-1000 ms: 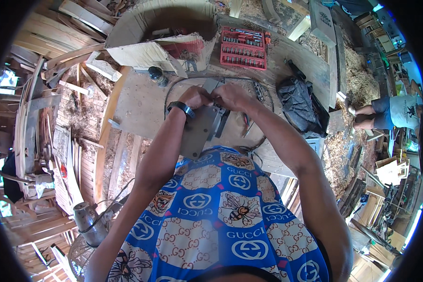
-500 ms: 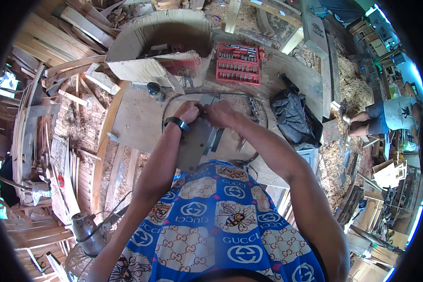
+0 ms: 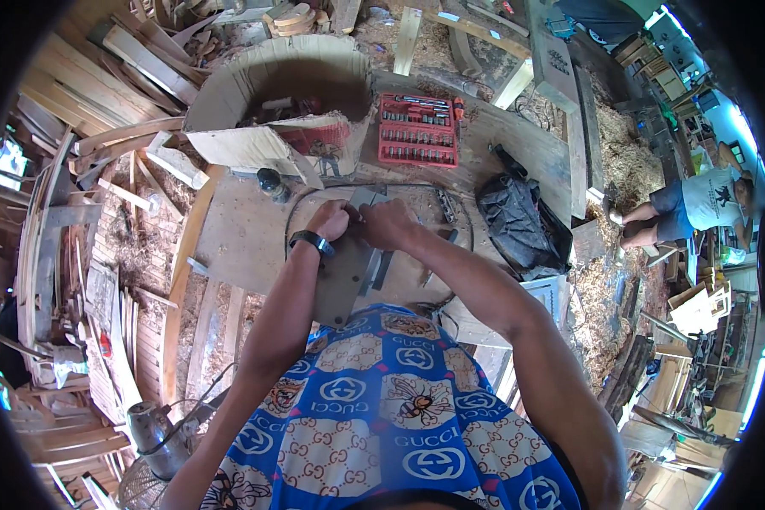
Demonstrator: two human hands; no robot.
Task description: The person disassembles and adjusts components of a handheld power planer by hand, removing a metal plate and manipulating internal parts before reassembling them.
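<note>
A long, flat grey metal plate [image 3: 340, 285] with small holes lies on the board in front of me, its near end close to my shirt. My left hand [image 3: 330, 221], with a dark band at the wrist, is bent over the plate's far part, its fingers closed. Right beside it, my right hand [image 3: 388, 224] is closed too, and the fingertips of both meet. Whatever is between them is hidden or too small to name. A narrower metal strip [image 3: 381, 270] runs along the plate's right side. Past the hands, the far end of the metal shows.
A red socket set case [image 3: 418, 129] lies open beyond my hands. Left of it are a torn cardboard box [image 3: 238, 149] and a dark-capped jar [image 3: 272, 184]. A black bag [image 3: 523, 221] lies right, with a cable [image 3: 469, 208] curving nearby. Another person [image 3: 688, 204] is far right.
The view has shifted a little, so the bench and hands sit slightly lower in it. Both hands stay together at the same part of the metal plate, fingers still closed.
</note>
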